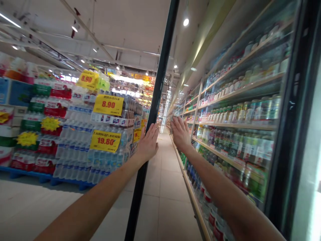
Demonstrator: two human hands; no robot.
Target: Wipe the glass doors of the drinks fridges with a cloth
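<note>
My left hand (148, 143) lies across the slim black frame edge (144, 164) of a tall glass door, its fingers stretched out and its thumb on the glass side. To the right of it, my right hand (181, 133) is raised to the door's glass pane (163, 187), fingers extended and close together. It appears to rest flat on the pane, though contact is hard to make out. Neither hand holds an object.
Packs of bottled water (77, 144) are stacked on a blue pallet (50, 179) at left, with yellow price signs (108, 104). Shelves of bottles and jars (240, 113) show in or through the glass. Another dark frame (288, 134) stands at right.
</note>
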